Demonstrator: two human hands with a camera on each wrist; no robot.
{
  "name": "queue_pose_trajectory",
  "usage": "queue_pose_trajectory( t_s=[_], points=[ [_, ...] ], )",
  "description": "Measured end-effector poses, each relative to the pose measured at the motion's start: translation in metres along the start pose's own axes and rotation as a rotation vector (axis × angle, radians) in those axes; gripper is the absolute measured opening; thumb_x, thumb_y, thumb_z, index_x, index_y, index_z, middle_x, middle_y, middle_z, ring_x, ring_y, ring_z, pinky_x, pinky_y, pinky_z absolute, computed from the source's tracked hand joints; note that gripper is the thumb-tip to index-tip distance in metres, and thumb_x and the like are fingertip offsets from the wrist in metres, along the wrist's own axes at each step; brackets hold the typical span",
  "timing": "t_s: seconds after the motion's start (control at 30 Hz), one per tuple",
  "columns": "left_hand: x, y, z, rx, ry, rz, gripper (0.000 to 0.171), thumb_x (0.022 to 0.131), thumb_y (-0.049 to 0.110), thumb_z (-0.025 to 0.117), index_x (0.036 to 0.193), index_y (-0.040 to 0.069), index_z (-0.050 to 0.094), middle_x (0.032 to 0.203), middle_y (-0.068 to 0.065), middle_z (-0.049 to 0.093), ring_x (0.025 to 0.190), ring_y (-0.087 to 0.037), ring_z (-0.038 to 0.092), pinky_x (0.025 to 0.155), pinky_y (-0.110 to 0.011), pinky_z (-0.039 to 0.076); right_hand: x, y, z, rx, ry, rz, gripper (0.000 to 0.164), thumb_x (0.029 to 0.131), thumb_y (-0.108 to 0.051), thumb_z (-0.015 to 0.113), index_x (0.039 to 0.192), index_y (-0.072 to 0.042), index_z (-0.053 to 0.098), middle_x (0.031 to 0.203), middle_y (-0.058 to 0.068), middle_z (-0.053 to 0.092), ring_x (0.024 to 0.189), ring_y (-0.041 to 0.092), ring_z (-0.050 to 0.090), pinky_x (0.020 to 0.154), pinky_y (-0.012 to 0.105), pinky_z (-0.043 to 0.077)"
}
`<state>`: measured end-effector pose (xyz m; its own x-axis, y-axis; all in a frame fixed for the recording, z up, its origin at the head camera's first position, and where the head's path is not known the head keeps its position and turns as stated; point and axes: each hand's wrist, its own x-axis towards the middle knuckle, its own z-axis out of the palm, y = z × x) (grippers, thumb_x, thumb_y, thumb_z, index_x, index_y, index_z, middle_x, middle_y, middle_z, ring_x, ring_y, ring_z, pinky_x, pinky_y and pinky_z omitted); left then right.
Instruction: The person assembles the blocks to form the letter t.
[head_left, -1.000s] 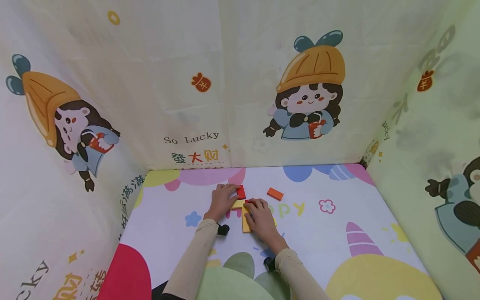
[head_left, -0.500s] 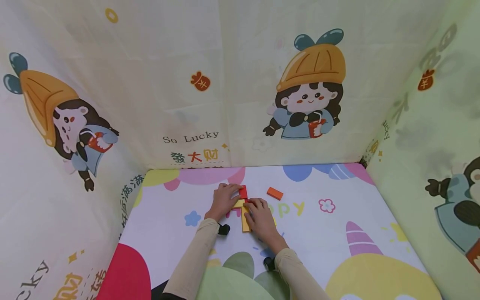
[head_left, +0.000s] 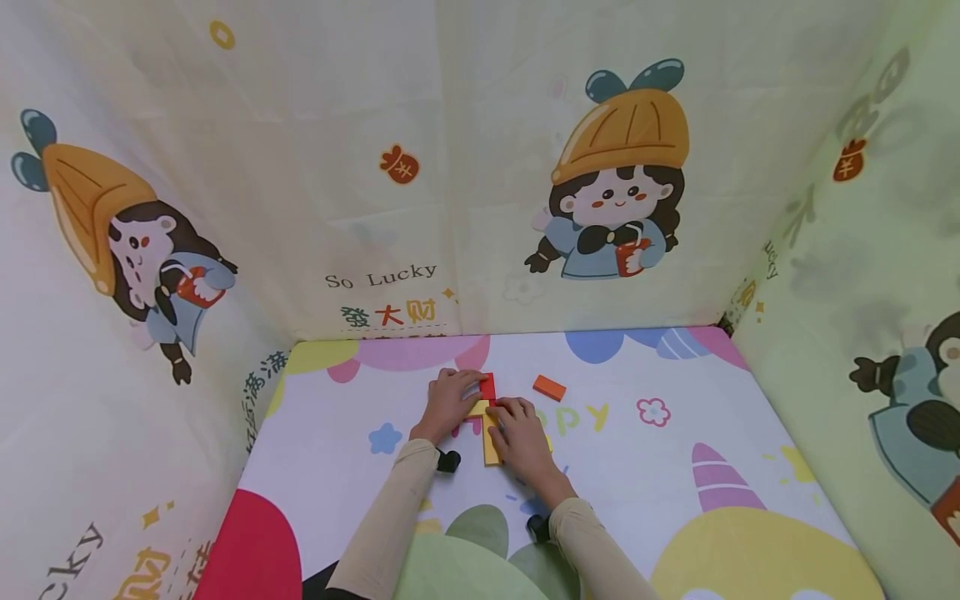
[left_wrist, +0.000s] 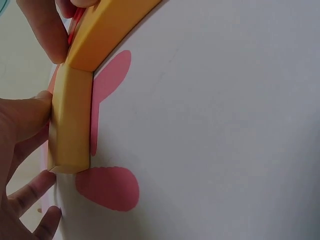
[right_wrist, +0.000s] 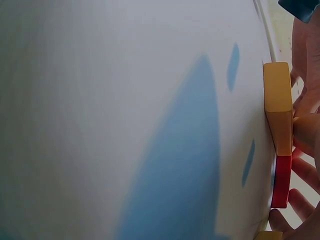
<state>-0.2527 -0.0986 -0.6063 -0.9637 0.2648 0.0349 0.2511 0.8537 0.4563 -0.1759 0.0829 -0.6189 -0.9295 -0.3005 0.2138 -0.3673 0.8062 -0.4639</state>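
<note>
Head view: pinching the red block (head_left: 488,386) with the left hand (head_left: 446,402), holding thumb and fingertips narrow at its nine-o'clock edge, just at twelve o'clock of the short yellow block (left_wrist: 72,120). Meeting that piece at a corner with the long yellow block (head_left: 491,446), pointing toward six o'clock. Bending the right hand (head_left: 522,429) over the long yellow block's three-o'clock side, touching with the thumb and resting other fingertips near a second red block (right_wrist: 282,182) at the twelve-o'clock end; not being able to tell whether gripping or merely steadying. Showing an orange block (head_left: 550,387) well apart on the table (head_left: 330,450), about one o'clock from the right hand. Probably calling for slow, level pressure along the tabletop rather than downward, with fingertips low on the sides. Likely needing the right hand as a firm stop, bearing just hard enough to resist a nudge from nine o'clock. Perhaps risking a twist at the corner joint if pushing off-centre, or a dragged neighbour if catching the short yellow block with the left thumb.
</note>
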Motion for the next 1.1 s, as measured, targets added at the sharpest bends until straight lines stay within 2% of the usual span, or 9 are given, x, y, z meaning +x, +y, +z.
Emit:
queue_pose_trajectory(
  t_s=[0.4, 0.53, 0.77, 0.9, 1.1],
  points=[
    [-0.007, 0.002, -0.002, -0.006, 0.008, 0.029, 0.042, 0.103, 0.032, 0.065, 0.145, 0.030, 0.063, 0.151, 0.003, 0.061, 0.136, -0.031, 0.048, 0.108, -0.056, 0.043, -0.001, -0.001, 0.000, -0.007, 0.000, -0.004, 0.036, 0.102, -0.028, 0.067, 0.135, -0.015, 0.067, 0.142, 0.007, 0.059, 0.136, 0.033, 0.047, 0.115, 0.052, 0.046],
    [-0.009, 0.001, -0.002, -0.004, 0.001, 0.041, 0.044, 0.104, 0.032, 0.063, 0.147, 0.028, 0.061, 0.154, 0.002, 0.058, 0.140, -0.032, 0.046, 0.110, -0.058, 0.042, 0.001, 0.000, -0.002, -0.009, -0.027, 0.016, 0.035, 0.104, -0.027, 0.065, 0.137, -0.017, 0.066, 0.144, 0.006, 0.058, 0.139, 0.031, 0.046, 0.117, 0.051, 0.044],
    [-0.014, -0.004, 0.003, 0.003, 0.021, 0.101, 0.044, 0.103, 0.032, 0.063, 0.147, 0.026, 0.061, 0.161, 0.000, 0.051, 0.142, -0.034, 0.046, 0.110, -0.062, 0.041, 0.002, 0.001, -0.003, -0.023, -0.055, 0.025, 0.036, 0.104, -0.029, 0.064, 0.139, -0.019, 0.064, 0.146, 0.004, 0.057, 0.141, 0.030, 0.045, 0.118, 0.049, 0.045],
    [-0.017, -0.006, 0.004, 0.034, -0.007, 0.118, 0.048, 0.103, 0.037, 0.061, 0.150, 0.028, 0.057, 0.167, 0.002, 0.043, 0.146, -0.033, 0.043, 0.112, -0.062, 0.040, 0.002, 0.001, -0.003, -0.030, -0.028, 0.009, 0.037, 0.103, -0.027, 0.066, 0.138, -0.016, 0.064, 0.145, 0.006, 0.058, 0.138, 0.031, 0.046, 0.117, 0.049, 0.045],
    [-0.022, -0.005, 0.003, 0.033, -0.038, 0.142, 0.052, 0.102, 0.042, 0.062, 0.152, 0.029, 0.055, 0.166, 0.006, 0.043, 0.147, -0.032, 0.042, 0.111, -0.062, 0.040, 0.002, 0.002, -0.001, -0.024, 0.031, 0.006, 0.042, 0.100, -0.026, 0.070, 0.139, -0.012, 0.062, 0.142, 0.010, 0.057, 0.135, 0.034, 0.046, 0.115, 0.050, 0.046]
  ],
)
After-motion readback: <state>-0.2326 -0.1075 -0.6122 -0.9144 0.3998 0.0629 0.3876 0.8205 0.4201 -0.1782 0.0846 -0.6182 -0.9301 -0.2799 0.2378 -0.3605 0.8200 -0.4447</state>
